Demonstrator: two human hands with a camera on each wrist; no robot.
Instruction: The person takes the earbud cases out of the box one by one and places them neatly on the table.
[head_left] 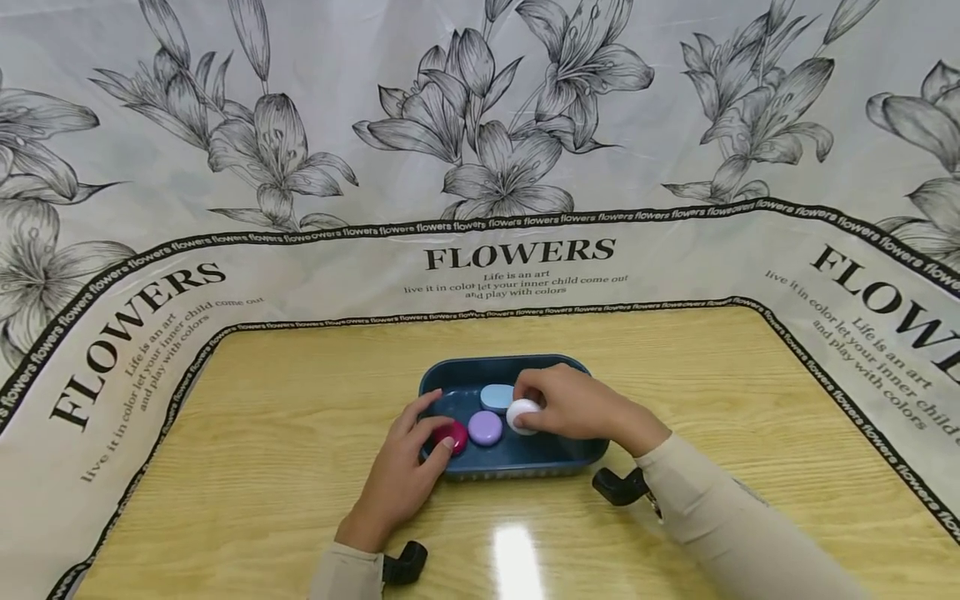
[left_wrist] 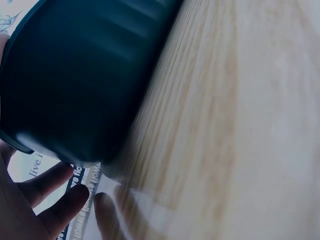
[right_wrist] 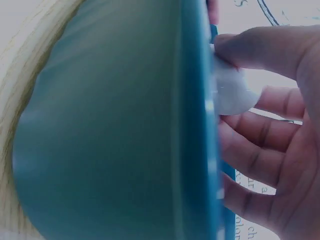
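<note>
A dark blue plastic basin [head_left: 525,457] stands on the table. Inside lie a purple round, glossy disc [head_left: 485,427] and a light blue oval piece [head_left: 497,398]. My right hand [head_left: 573,402] reaches over the basin's right side and pinches a white round piece [head_left: 522,416] between thumb and fingers; the right wrist view shows this white piece [right_wrist: 234,90] just past the rim. At the basin's left end, my left hand [head_left: 405,458] has thumb and index finger about a magenta round disc [head_left: 455,436]. In the left wrist view the basin wall hides that disc.
The wooden table [head_left: 300,408] spreads around the basin. A white cloth with printed flowers and lettering [head_left: 517,267] borders the table at the back and sides. Black wrist mounts [head_left: 405,562] stick out from both sleeves.
</note>
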